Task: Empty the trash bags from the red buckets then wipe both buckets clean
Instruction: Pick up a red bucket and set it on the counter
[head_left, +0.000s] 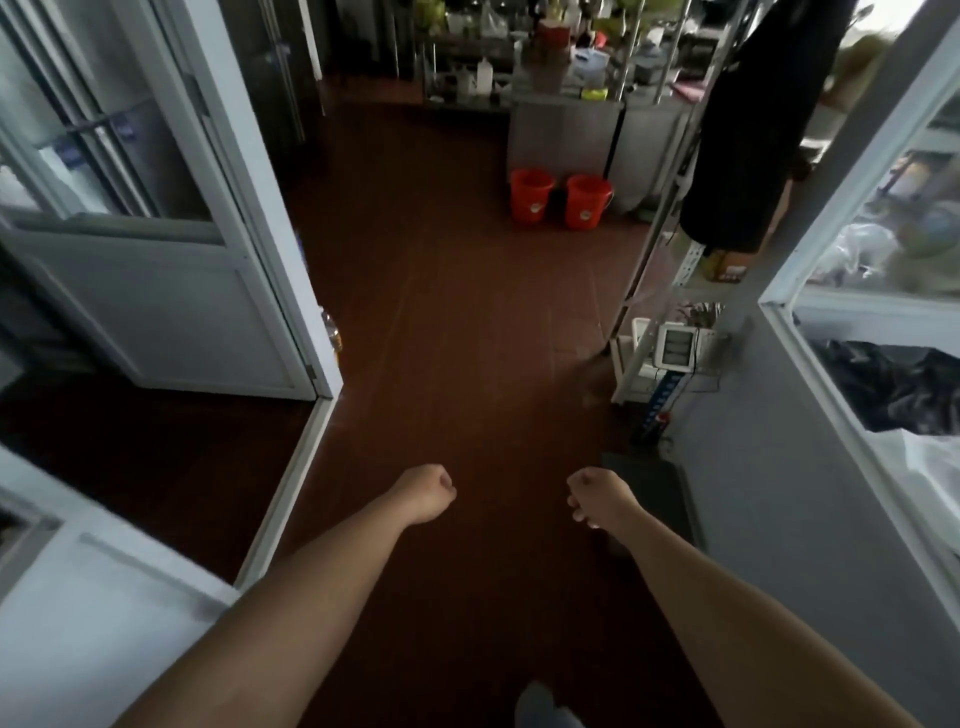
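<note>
Red buckets are noted side by side on the floor, well ahead of both hands; left hand and right hand are curled into fists, nothing held; approach step judged in hand; next, the buckets must be reached and a bag gripped.

One head-worn wide-angle view looks forward and down along the floor, near the outstretched arms.
</note>
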